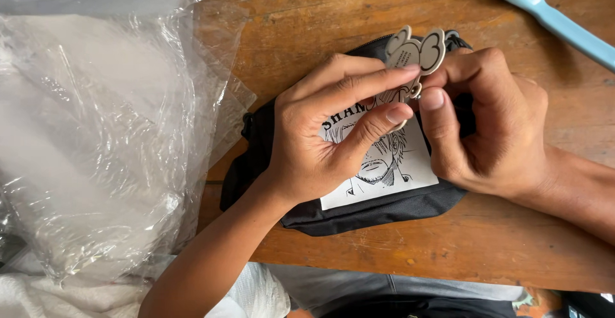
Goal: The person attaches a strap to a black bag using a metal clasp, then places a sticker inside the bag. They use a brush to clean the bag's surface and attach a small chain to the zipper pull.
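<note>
A black fabric pouch [359, 212] with a white printed drawing panel [391, 170] lies on the wooden table [333, 10]. A flat grey charm [423, 50] with rounded cloud-like lobes hangs at the pouch's top edge by its zipper. My left hand [327, 135] rests on the pouch, its fingertips pinching the lower part of the charm. My right hand [487, 122] grips the same spot from the right, thumb pressed beside the left fingers. Where the charm joins the pouch is hidden by my fingers.
A heap of clear plastic bags [96, 125] over white cloth fills the left side. A light blue brush [557, 20] with white bristles lies at the top right. Below the table's near edge I see my lap, in grey and white clothing [333, 289].
</note>
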